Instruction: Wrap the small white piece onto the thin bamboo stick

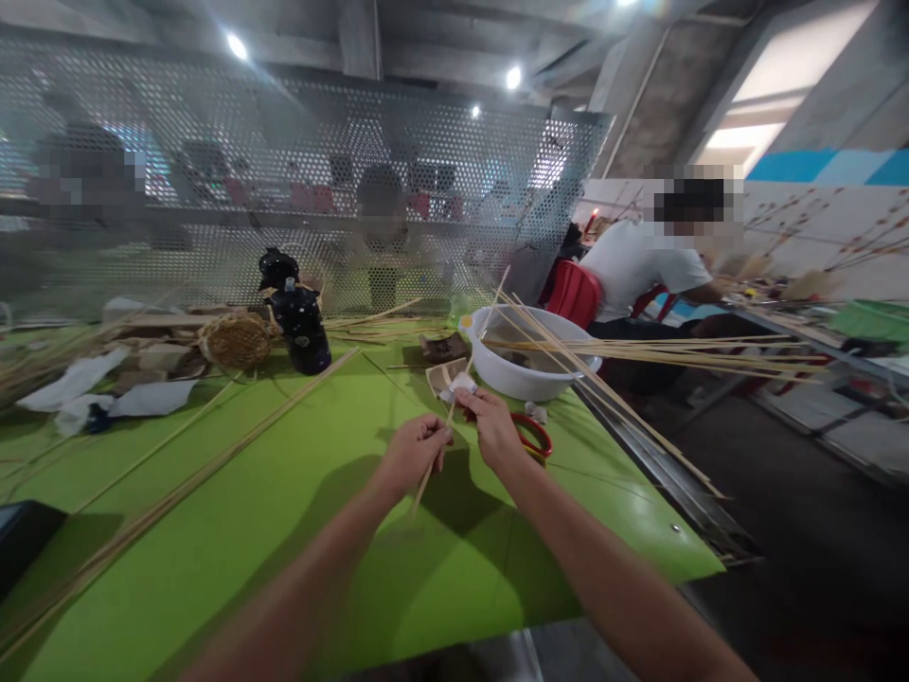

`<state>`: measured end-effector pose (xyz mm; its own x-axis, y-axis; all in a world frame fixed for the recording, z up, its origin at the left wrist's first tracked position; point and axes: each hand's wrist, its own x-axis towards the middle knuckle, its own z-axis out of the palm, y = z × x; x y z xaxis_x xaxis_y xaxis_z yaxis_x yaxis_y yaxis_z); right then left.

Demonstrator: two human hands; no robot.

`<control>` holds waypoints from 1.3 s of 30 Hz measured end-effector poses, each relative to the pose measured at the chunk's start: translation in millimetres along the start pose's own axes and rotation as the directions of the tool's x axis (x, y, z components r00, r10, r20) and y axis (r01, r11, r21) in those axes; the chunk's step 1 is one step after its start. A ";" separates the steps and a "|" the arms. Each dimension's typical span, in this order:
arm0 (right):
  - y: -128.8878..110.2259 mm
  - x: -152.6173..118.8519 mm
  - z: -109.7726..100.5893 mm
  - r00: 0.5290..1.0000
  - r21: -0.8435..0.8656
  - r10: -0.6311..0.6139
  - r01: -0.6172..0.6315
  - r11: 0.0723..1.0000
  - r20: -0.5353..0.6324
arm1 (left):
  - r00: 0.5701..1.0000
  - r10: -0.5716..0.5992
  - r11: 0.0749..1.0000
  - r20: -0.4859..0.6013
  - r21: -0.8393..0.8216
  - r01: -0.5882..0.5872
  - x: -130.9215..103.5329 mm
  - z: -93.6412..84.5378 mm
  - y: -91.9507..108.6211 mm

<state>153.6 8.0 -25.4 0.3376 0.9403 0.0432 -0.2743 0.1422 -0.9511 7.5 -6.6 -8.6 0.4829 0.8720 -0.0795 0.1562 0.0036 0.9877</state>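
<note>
Bare forearms [312, 578] reached over a bright green, smooth worktop [284, 474]. The left hand [412, 455] had its grip pressed together on a thin, pale tan strip [424, 488], which slanted up and away across the worktop. Farther along it, the right hand [491, 421] pinched the strip with a crumpled white wad [463, 382]. A red looped handle [538, 434] lay beside the right wrist, partly hidden. Beyond, long pale strips [682, 350] lay across a round white basin [522, 374]; farther back, a white-shirted person [639, 265] sat near a grey perforated panel [319, 189].
</note>
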 end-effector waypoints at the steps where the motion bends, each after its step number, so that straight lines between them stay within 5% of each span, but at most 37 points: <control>1: -1.1 2.0 -1.8 1.000 0.026 0.006 -0.006 1.000 0.002 | 1.000 -0.019 0.999 0.022 -0.032 0.019 -0.9 0.0 0.4; 6: -4.5 3.3 -4.0 0.997 0.114 0.061 -0.067 0.991 0.054 | 0.994 -0.063 0.958 0.085 -0.275 0.084 1.7 -4.9 -4.8; 11: -4.2 -6.3 -0.2 0.993 0.002 0.048 -0.049 0.999 0.111 | 0.996 -0.056 0.897 0.067 -0.435 0.080 6.0 -6.2 -8.5; 15: -1.2 -15.8 1.2 0.982 -0.144 0.077 -0.052 0.988 0.175 | 0.999 -0.054 0.889 -0.005 -0.456 0.046 6.8 -1.5 -12.4; 21: 2.7 -9.6 -7.1 0.994 -0.098 0.070 -0.062 0.993 0.080 | 0.998 -0.029 0.902 0.055 -0.430 0.050 9.6 1.6 -22.5; 28: 0.8 -18.8 3.2 0.976 -0.154 0.100 -0.070 0.986 0.194 | 1.000 0.029 0.920 0.007 -0.391 -0.024 11.7 -4.9 -22.6; 34: -13.4 -21.6 2.7 0.992 -0.187 0.039 -0.017 0.982 0.116 | 0.997 -0.024 0.921 0.071 -0.386 0.049 11.7 -0.1 -23.4; 39: -9.5 -24.2 4.3 0.972 -0.158 0.095 -0.061 0.986 0.217 | 0.999 -0.041 0.890 0.032 -0.453 0.051 10.8 -0.8 -21.7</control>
<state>144.2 -14.8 -16.1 0.1066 0.9941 0.0184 -0.1487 0.0342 -0.9883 8.7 3.1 -30.8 0.5032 0.8552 -0.1238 -0.2273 0.2692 0.9359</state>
